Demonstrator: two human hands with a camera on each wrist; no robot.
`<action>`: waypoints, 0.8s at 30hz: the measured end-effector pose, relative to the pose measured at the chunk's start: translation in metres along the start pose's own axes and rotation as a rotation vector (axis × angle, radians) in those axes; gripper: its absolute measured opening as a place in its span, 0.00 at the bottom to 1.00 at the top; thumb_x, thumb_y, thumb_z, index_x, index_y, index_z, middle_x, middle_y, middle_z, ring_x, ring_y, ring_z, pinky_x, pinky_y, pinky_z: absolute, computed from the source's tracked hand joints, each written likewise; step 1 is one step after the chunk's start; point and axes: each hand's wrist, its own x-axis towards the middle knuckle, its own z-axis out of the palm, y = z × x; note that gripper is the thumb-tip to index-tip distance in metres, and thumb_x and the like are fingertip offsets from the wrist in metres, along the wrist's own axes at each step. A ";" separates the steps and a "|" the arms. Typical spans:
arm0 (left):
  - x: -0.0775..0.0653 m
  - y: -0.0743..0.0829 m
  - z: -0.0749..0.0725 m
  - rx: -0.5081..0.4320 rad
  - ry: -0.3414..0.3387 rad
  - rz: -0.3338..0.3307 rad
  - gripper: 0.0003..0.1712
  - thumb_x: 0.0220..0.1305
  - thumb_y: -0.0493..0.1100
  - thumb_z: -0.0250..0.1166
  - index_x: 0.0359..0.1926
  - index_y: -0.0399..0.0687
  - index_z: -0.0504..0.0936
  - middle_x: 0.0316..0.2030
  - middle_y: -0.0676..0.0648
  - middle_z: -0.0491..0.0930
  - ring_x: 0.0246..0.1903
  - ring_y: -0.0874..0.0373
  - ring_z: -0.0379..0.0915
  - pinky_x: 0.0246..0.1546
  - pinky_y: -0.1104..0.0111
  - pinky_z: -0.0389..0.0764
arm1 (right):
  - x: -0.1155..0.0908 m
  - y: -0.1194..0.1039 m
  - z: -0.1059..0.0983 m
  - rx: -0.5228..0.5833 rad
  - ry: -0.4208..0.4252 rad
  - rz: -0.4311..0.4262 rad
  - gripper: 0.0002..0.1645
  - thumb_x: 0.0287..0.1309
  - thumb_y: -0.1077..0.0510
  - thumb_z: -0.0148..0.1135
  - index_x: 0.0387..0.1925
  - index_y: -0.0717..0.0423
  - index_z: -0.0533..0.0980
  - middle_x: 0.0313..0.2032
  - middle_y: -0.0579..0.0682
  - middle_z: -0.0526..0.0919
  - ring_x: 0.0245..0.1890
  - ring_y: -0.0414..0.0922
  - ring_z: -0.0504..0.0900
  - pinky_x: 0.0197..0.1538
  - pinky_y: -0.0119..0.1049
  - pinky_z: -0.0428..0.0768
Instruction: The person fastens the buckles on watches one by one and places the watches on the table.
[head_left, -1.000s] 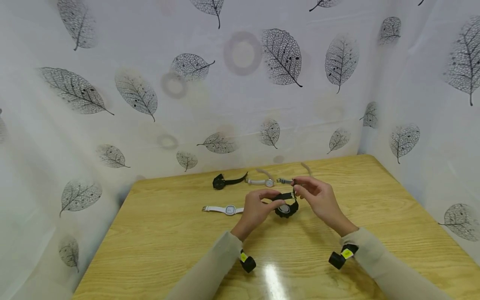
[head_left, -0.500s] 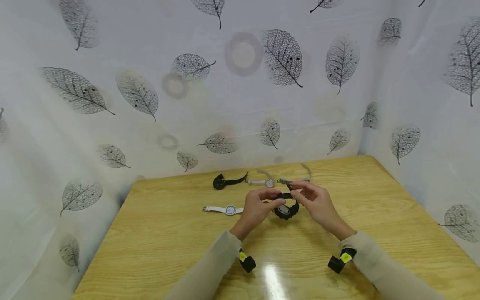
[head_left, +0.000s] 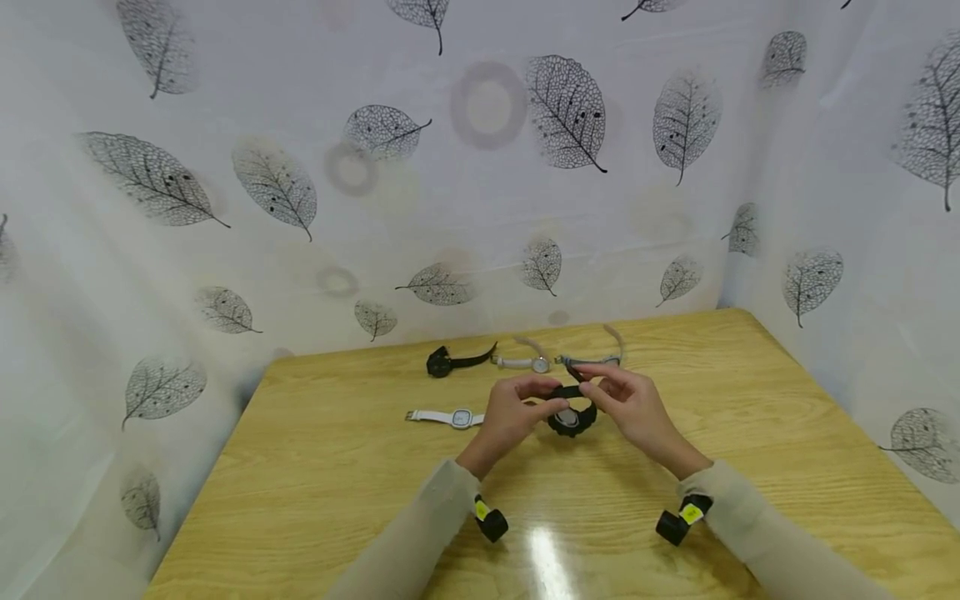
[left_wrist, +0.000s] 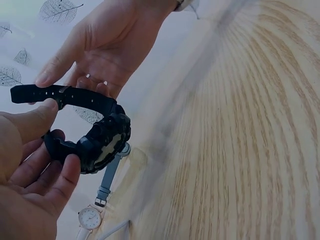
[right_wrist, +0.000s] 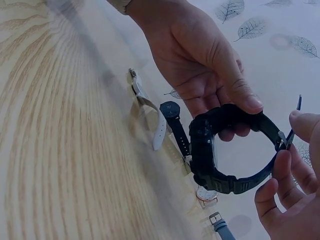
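Observation:
Both hands hold a chunky black wristwatch [head_left: 572, 421] above the wooden table, its strap bent round into a loop. My left hand [head_left: 513, 419] pinches the strap from the left, with its thumb beside the buckle [left_wrist: 62, 90] in the left wrist view. From the other side, my right hand [head_left: 628, 406] pinches the strap near the buckle. The strap's free end [left_wrist: 24, 93] sticks out past the buckle. In the right wrist view the loop [right_wrist: 235, 182] looks closed, and my right fingers cover part of the buckle area.
Behind the hands lie a black watch [head_left: 439, 363], a white-strapped watch [head_left: 540, 365] and a grey-blue-strapped watch [head_left: 600, 362]. A white square-faced watch [head_left: 461, 418] lies left of my left hand, which hides part of its strap. A leaf-print curtain [head_left: 480, 208] surrounds the table [head_left: 330, 475].
My right hand has shifted slightly left and down, closer to my left fingers. The strap's free end, upright before, now leans left. The left hand has barely moved.

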 end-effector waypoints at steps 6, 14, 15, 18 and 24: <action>-0.001 -0.001 -0.008 0.034 -0.039 -0.008 0.13 0.62 0.42 0.76 0.49 0.50 0.89 0.43 0.54 0.88 0.43 0.56 0.84 0.35 0.66 0.87 | 0.003 -0.004 -0.002 0.012 0.010 -0.038 0.19 0.73 0.61 0.61 0.62 0.52 0.81 0.27 0.62 0.79 0.24 0.49 0.73 0.25 0.36 0.73; -0.001 -0.002 -0.016 0.014 -0.069 -0.006 0.14 0.65 0.45 0.74 0.50 0.49 0.88 0.42 0.51 0.88 0.40 0.55 0.84 0.39 0.54 0.88 | 0.004 -0.007 -0.004 0.041 -0.033 -0.100 0.20 0.72 0.65 0.61 0.63 0.57 0.80 0.39 0.58 0.80 0.26 0.56 0.74 0.26 0.41 0.76; -0.002 -0.001 -0.016 -0.002 -0.070 -0.009 0.14 0.65 0.45 0.74 0.50 0.48 0.88 0.42 0.50 0.88 0.39 0.54 0.83 0.38 0.50 0.87 | 0.004 -0.007 -0.004 0.040 -0.041 -0.107 0.20 0.72 0.65 0.61 0.62 0.57 0.80 0.42 0.57 0.80 0.26 0.56 0.75 0.26 0.42 0.76; -0.002 0.000 -0.018 -0.036 -0.073 -0.025 0.15 0.66 0.44 0.73 0.51 0.45 0.88 0.42 0.49 0.88 0.39 0.52 0.83 0.37 0.45 0.86 | 0.005 -0.008 -0.004 0.047 -0.061 -0.125 0.19 0.72 0.67 0.61 0.61 0.59 0.81 0.44 0.57 0.80 0.25 0.56 0.76 0.26 0.41 0.78; -0.002 0.002 -0.020 -0.053 -0.076 -0.049 0.13 0.65 0.43 0.74 0.49 0.47 0.89 0.42 0.51 0.89 0.46 0.56 0.82 0.45 0.56 0.86 | 0.005 -0.005 -0.005 0.037 -0.122 -0.135 0.13 0.69 0.68 0.63 0.52 0.59 0.85 0.46 0.58 0.80 0.29 0.49 0.78 0.30 0.39 0.85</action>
